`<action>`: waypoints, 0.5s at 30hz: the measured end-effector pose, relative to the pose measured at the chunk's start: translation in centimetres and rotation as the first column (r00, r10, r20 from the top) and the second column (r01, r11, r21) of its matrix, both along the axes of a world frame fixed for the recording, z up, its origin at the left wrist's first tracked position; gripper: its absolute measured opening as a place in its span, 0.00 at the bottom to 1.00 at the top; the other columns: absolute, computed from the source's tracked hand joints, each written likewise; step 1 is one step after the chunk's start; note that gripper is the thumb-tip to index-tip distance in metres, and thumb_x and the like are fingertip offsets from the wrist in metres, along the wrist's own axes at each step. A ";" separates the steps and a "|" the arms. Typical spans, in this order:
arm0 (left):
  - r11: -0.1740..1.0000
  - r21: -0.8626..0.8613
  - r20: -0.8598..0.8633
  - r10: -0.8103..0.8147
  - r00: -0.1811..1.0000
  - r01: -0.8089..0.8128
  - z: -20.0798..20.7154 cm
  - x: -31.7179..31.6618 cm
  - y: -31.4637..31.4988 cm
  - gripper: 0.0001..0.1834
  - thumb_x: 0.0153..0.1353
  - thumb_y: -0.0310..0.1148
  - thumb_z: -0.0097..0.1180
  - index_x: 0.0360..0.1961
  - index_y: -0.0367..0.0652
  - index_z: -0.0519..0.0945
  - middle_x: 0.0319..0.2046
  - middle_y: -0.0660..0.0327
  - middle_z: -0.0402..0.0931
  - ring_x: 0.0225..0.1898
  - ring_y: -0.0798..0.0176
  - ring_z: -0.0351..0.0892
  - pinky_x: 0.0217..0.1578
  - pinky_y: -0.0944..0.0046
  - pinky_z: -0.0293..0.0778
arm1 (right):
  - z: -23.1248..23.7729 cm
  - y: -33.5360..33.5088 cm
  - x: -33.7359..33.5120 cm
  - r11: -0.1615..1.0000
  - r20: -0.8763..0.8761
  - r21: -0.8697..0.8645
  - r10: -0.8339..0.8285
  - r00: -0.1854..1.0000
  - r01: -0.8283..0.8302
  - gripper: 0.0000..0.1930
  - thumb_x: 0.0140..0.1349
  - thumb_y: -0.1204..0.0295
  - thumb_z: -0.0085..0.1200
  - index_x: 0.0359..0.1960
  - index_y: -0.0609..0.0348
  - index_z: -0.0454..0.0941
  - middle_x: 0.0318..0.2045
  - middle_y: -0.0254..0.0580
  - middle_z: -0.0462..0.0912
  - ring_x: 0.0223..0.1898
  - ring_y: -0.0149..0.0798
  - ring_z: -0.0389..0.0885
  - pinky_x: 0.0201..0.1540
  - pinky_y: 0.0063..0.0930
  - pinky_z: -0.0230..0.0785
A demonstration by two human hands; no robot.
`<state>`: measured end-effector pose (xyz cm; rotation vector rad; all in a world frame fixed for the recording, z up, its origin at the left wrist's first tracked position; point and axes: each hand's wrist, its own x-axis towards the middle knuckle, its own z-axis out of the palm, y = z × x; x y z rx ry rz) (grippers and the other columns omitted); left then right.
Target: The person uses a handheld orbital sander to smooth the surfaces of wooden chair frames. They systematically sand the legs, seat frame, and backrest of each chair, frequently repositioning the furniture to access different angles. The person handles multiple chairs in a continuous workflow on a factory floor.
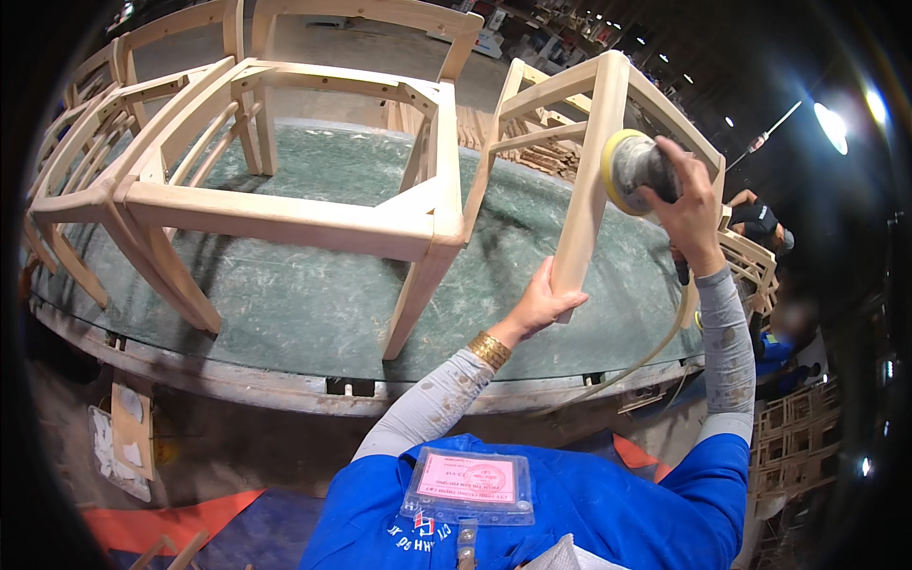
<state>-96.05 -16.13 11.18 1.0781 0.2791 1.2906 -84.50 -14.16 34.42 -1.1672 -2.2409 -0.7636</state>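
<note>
Hands apart, both occupied. Right hand (pixel 692 204) raised, fingers curled over the dark body of a round sander (pixel 641 173), yellow-edged pad set on edge against the right side of a chair leg (pixel 584 204). Left hand (pixel 543 302) lower, clasped around the same leg near its bottom end.

Leg belongs to a bare pale-wood frame (pixel 556 92), right of centre at the far side of a green table (pixel 285 313); leg leans, near end toward the wearer, rails meeting at its top. Whether the pad presses flat anywhere: cannot tell.

Left wrist: gold band (pixel 489 350). Both forearms in grey sleeves (pixel 432 394), the left one spotted. Blue shirt (pixel 608 494); clear badge holder (pixel 470 486) on the chest, pink card inside.

Pale hose (pixel 655 356) curves down over the table's near edge, right of the left hand.

Left of the held frame, well apart from the hands: a larger chair (pixel 285 220) upright on the table, more chairs crowded beyond its left side. Behind, stacked wood (pixel 546 157). Far right, a co-worker (pixel 758 217) in dark clothing, beside other frames; bright lamp (pixel 830 128) above.
</note>
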 end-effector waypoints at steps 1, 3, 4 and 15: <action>1.000 0.013 -0.018 0.011 1.000 -0.011 -0.1 -0.1 0.2 0.34 0.48 0.32 0.66 0.54 0.38 0.63 0.42 0.63 0.68 0.43 0.71 0.68 0.44 0.69 0.69 | -0.3 0.1 -0.7 1.000 0.025 -0.026 -0.003 1.000 0.003 0.38 0.39 0.73 0.68 0.56 0.39 0.68 0.38 0.46 0.75 0.39 0.48 0.77 0.42 0.36 0.73; 0.999 0.019 -0.059 0.030 0.998 -0.029 -0.3 -0.3 0.5 0.33 0.48 0.33 0.66 0.53 0.38 0.63 0.41 0.63 0.68 0.43 0.72 0.68 0.43 0.69 0.69 | -0.9 0.6 -2.1 0.995 0.075 -0.093 -0.036 0.996 0.043 0.37 0.39 0.74 0.67 0.56 0.36 0.68 0.40 0.46 0.74 0.40 0.50 0.78 0.42 0.40 0.73; 1.000 0.013 -0.086 0.024 0.996 -0.023 -0.4 -0.2 0.3 0.32 0.48 0.33 0.66 0.52 0.38 0.64 0.41 0.63 0.67 0.43 0.72 0.68 0.43 0.69 0.69 | -1.1 1.1 -2.1 0.997 0.083 -0.073 -0.021 0.996 0.027 0.37 0.39 0.74 0.67 0.56 0.36 0.68 0.40 0.47 0.74 0.40 0.50 0.78 0.41 0.40 0.73; 0.998 0.047 0.050 -0.033 0.998 0.031 -1.5 0.0 0.4 0.23 0.61 0.37 0.54 0.53 0.38 0.64 0.43 0.65 0.67 0.45 0.73 0.66 0.48 0.69 0.66 | 7.4 10.6 -0.6 0.851 -0.146 0.204 -0.463 0.874 0.484 0.32 0.46 0.57 0.63 0.56 0.33 0.66 0.39 0.55 0.77 0.42 0.57 0.78 0.44 0.44 0.71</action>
